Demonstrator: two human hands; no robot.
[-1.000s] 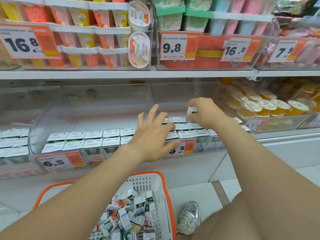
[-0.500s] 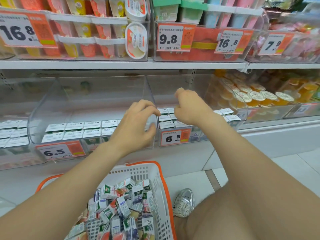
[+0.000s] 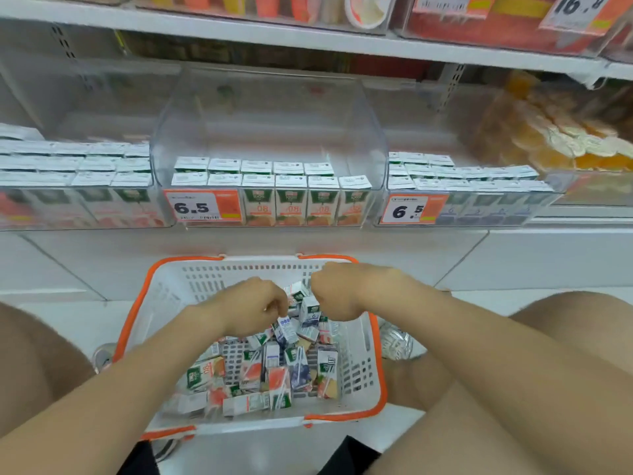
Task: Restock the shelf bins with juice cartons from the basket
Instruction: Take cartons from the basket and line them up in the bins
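Head view — left grip (image 3: 253,308), right grip (image 3: 337,296) curled over juice cartons (image 3: 274,378) in basket (image 3: 205,282).

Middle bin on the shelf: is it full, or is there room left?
Partly full. The middle bin holds two rows of cartons at its front; behind them its floor is bare.

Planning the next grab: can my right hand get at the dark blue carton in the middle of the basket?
Probably yes. The dark blue carton lies uncovered atop the pile in the open basket, close to the right hand, with nothing between them.
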